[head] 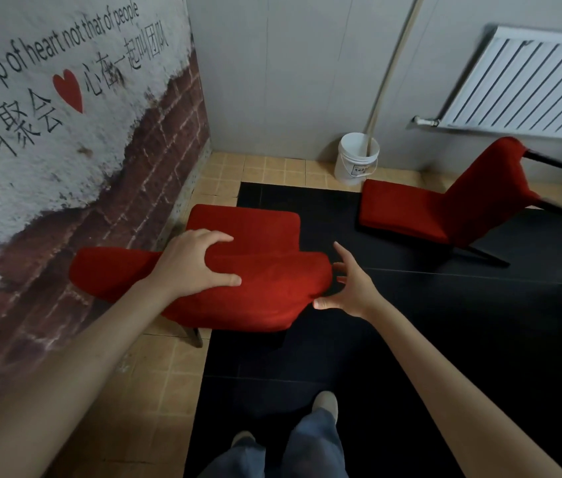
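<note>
Two red chairs by the mural wall point(65, 132), but only the upright chair point(255, 229) is getting handled.
It stands right beside the wall, with the tipped chair point(445, 208) well apart. It looks like soft padding over a stiff frame and probably isn't heavy, so the backrest top is the spot to grab. Left hand point(191, 263) curls over that edge; right hand point(352, 288) is spread wide at its end, thumb about touching.

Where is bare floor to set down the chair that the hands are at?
The black mat is bare right of the held chair, from the feet to the tipped chair. A narrower bare strip lies between both chairs. Tiles by the mural wall are free too. Crowded: the far right, with bucket and tipped chair.
</note>
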Demonstrator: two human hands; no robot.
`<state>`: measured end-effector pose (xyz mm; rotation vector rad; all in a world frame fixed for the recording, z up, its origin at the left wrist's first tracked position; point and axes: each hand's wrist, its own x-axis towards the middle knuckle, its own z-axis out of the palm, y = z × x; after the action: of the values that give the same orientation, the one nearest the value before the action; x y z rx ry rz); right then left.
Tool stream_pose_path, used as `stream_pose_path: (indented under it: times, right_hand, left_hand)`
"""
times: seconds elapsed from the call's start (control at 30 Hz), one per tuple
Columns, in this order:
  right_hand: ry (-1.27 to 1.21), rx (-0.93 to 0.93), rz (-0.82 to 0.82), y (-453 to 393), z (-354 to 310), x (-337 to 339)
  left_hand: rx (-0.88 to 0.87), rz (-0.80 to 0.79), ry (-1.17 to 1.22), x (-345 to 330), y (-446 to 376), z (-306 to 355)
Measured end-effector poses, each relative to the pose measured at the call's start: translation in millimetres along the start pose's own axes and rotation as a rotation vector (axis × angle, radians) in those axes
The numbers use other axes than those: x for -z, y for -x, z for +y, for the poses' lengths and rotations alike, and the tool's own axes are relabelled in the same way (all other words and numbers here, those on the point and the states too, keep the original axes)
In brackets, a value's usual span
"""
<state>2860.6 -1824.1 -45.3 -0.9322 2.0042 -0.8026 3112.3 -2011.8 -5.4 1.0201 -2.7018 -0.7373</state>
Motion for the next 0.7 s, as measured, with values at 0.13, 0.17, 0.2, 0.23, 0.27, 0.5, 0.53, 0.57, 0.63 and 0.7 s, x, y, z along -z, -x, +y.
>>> stream_pose_path:
  times: [0.13,0.17,0.2,0.23,0.27,0.5,0.53,0.57,0.63,0.7]
  right_hand:
    - [0.012,-0.079,0.035,-5,20,30]
    - [0.014,-0.091,0.045,-7,25,38]
    - [0.016,-0.101,0.057,-9,31,47]
    - [0.016,-0.111,0.068,-12,36,56]
    - [0.014,-0.118,0.076,-15,42,66]
    - [0.009,-0.168,0.134,-51,89,170]
    - [-0.009,-0.175,0.150,-58,97,187]
    - [-0.028,-0.183,0.163,-66,104,204]
    - [-0.050,-0.203,0.174,-80,120,234]
    - [-0.051,-0.210,0.189,-95,134,263]
  left_hand:
    - [-0.044,-0.039,0.009,-8,-38,33]
    - [-0.055,-0.046,0.000,-11,-49,43]
    - [-0.064,-0.053,-0.007,-15,-60,53]
    - [-0.073,-0.060,-0.009,-19,-72,63]
    - [-0.083,-0.068,-0.008,-24,-85,75]
    - [-0.168,-0.128,0.013,-80,-184,173]
    - [-0.178,-0.134,0.008,-90,-200,187]
    - [-0.185,-0.139,0.001,-99,-216,200]
    - [-0.179,-0.147,-0.010,-114,-246,221]
    - [-0.166,-0.138,-0.012,-128,-273,237]
